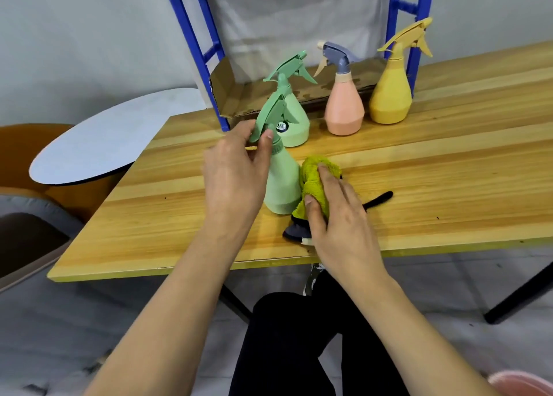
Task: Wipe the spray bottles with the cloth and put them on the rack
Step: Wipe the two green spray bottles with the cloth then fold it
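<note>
A light green spray bottle (282,183) stands near the front of the wooden table (419,180). My left hand (236,171) pinches its green trigger head. My right hand (338,213) holds a yellow-green cloth (314,180) and presses it against the bottle's right side. A second green bottle (294,117) stands just behind. A pink bottle (344,108) with a grey head and a yellow bottle (390,93) stand farther back right, in front of the blue rack (197,51).
A brown cardboard sheet (236,96) lies on the rack's bottom level. A dark strap (378,199) lies on the table behind my right hand. A round grey table (113,138) and an orange chair (33,144) stand to the left.
</note>
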Demonstrator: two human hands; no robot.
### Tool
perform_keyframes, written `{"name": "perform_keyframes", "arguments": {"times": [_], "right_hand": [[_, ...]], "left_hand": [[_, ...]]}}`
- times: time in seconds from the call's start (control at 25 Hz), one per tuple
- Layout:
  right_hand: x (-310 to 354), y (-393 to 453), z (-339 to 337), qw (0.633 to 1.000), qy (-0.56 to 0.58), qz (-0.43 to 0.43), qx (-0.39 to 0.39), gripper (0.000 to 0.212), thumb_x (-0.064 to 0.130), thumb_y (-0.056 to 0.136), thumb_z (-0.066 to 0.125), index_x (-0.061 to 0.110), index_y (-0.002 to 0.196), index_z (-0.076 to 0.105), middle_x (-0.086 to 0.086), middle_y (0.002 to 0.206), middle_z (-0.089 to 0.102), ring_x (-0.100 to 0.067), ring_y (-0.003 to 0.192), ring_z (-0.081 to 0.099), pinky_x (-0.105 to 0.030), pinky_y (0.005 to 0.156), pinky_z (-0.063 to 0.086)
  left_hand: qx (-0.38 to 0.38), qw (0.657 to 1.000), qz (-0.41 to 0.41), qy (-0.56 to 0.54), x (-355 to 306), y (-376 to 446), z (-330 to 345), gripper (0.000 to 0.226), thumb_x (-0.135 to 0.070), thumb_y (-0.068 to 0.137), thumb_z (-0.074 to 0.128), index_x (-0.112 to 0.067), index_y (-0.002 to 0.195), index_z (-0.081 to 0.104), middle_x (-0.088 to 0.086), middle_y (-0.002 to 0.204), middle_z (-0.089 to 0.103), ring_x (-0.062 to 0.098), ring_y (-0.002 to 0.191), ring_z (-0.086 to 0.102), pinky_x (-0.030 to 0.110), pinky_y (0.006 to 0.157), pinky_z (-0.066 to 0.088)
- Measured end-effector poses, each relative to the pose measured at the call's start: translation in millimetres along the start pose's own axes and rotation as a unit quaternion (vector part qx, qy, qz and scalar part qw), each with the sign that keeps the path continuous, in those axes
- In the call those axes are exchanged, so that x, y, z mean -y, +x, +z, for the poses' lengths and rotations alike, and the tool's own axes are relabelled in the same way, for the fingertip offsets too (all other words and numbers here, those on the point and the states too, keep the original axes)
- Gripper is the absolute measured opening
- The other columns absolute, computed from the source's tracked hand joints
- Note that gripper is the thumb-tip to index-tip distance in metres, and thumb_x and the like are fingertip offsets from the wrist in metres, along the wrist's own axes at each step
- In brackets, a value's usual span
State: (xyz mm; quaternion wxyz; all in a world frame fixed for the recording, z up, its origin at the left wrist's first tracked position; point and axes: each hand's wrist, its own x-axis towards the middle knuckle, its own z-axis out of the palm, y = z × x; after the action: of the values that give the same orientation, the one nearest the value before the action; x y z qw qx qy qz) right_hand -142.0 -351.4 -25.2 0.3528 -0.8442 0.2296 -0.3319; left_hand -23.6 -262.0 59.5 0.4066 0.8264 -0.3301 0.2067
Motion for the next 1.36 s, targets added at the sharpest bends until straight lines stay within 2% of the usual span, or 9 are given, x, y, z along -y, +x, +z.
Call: {"name": "perform_keyframes", "arguments": {"times": [0.08, 0.16, 0.28, 0.4, 0.52, 0.68, 0.92, 1.08, 1.36], "right_hand": [[-2.1, -1.7, 1.6, 1.0, -0.001, 0.003, -0.001, 0.057, 0.039, 0.104, 0.046, 0.026, 0.158, 0.031, -0.002, 0.151, 0.046, -0.018, 0.138, 0.04, -0.031, 0.101, 0.04], [-3.5, -1.4, -0.6, 1.0, 0.001, 0.012, 0.003, 0.058, 0.041, 0.104, 0.045, 0.029, 0.158, 0.029, -0.001, 0.152, 0.045, -0.018, 0.139, 0.04, -0.031, 0.101, 0.04], [-4.8, 3.0, -3.2, 0.999, 0.022, 0.031, 0.012, 0.058, 0.044, 0.104, 0.042, 0.033, 0.158, 0.027, 0.001, 0.154, 0.044, -0.017, 0.14, 0.04, -0.033, 0.105, 0.04], [-3.2, 8.8, -5.7, 0.992, 0.11, 0.055, -0.018, 0.052, 0.039, 0.104, 0.047, 0.028, 0.154, 0.038, 0.003, 0.145, 0.053, -0.014, 0.131, 0.048, -0.03, 0.108, 0.04], [9.7, 16.3, -14.4, 0.984, 0.163, 0.028, -0.065, 0.046, 0.033, 0.104, 0.049, 0.028, 0.15, 0.044, 0.009, 0.141, 0.055, -0.005, 0.128, 0.05, -0.031, 0.109, 0.042], [30.2, 23.1, -12.0, 0.987, 0.154, -0.049, -0.003, 0.052, 0.029, 0.105, 0.049, 0.034, 0.155, 0.035, 0.01, 0.151, 0.045, -0.001, 0.138, 0.04, -0.016, 0.111, 0.034], [7.7, 16.5, -10.8, 0.997, 0.049, 0.057, 0.02, 0.049, 0.028, 0.104, 0.047, 0.028, 0.153, 0.042, 0.001, 0.146, 0.054, -0.018, 0.132, 0.05, -0.021, 0.099, 0.036], [23.0, 28.1, -13.0, 0.993, 0.108, -0.034, 0.023, 0.052, 0.022, 0.105, 0.049, 0.029, 0.155, 0.038, 0.009, 0.151, 0.045, 0.001, 0.134, 0.039, 0.004, 0.098, 0.023], [17.9, 20.2, -18.5, 0.996, 0.077, 0.027, 0.031, 0.051, 0.024, 0.104, 0.049, 0.028, 0.154, 0.04, 0.004, 0.151, 0.049, -0.012, 0.136, 0.044, -0.008, 0.098, 0.026]], "left_hand": [[-0.047, 0.997, -0.01, 0.055, -13.2, -3.7, 1.1, 0.022, -0.042, 0.1, 0.061, -0.021, 0.104, 0.068, -0.007, 0.086, 0.074, 0.016, 0.072, 0.069, 0.039, 0.072, 0.052], [-0.044, 0.998, -0.051, 0.016, -15.8, -0.1, -0.6, 0.02, -0.045, 0.094, 0.068, -0.026, 0.101, 0.067, -0.015, 0.086, 0.07, 0.009, 0.076, 0.067, 0.032, 0.073, 0.051], [0.1, 0.988, -0.092, -0.072, 8.8, 6.5, -8.9, 0.039, -0.048, 0.092, 0.071, -0.031, 0.127, 0.065, -0.017, 0.115, 0.07, 0.003, 0.109, 0.065, 0.027, 0.089, 0.053], [0.23, 0.953, -0.101, -0.171, 37.2, 4.1, -15.5, 0.042, -0.027, 0.103, 0.061, -0.027, 0.144, 0.057, -0.015, 0.143, 0.061, 0.001, 0.137, 0.051, 0.033, 0.115, 0.045], [0.261, 0.939, -0.067, -0.211, 46.6, -0.8, -11.7, 0.041, -0.022, 0.105, 0.058, -0.02, 0.146, 0.057, -0.011, 0.138, 0.066, 0.001, 0.132, 0.057, 0.032, 0.115, 0.046], [0.226, 0.956, -0.051, -0.181, 44.7, -3.8, 0.7, 0.045, -0.041, 0.098, 0.066, -0.033, 0.141, 0.06, 0.002, 0.124, 0.067, 0.008, 0.117, 0.066, 0.038, 0.106, 0.054], [0.179, 0.97, -0.068, -0.148, 42.7, -8.4, 6.6, 0.048, -0.049, 0.094, 0.07, -0.035, 0.14, 0.063, -0.001, 0.126, 0.065, 0.003, 0.113, 0.064, 0.032, 0.1, 0.055], [0.161, 0.978, -0.049, -0.121, 38.7, -9.2, 7.7, 0.043, -0.05, 0.093, 0.07, -0.04, 0.135, 0.066, -0.001, 0.119, 0.067, 0.005, 0.106, 0.068, 0.037, 0.096, 0.058], [0.145, 0.983, -0.05, -0.104, 29.9, -13.3, 7.3, 0.042, -0.047, 0.095, 0.069, -0.038, 0.136, 0.065, 0.0, 0.113, 0.066, 0.003, 0.105, 0.065, 0.036, 0.094, 0.057]]}}
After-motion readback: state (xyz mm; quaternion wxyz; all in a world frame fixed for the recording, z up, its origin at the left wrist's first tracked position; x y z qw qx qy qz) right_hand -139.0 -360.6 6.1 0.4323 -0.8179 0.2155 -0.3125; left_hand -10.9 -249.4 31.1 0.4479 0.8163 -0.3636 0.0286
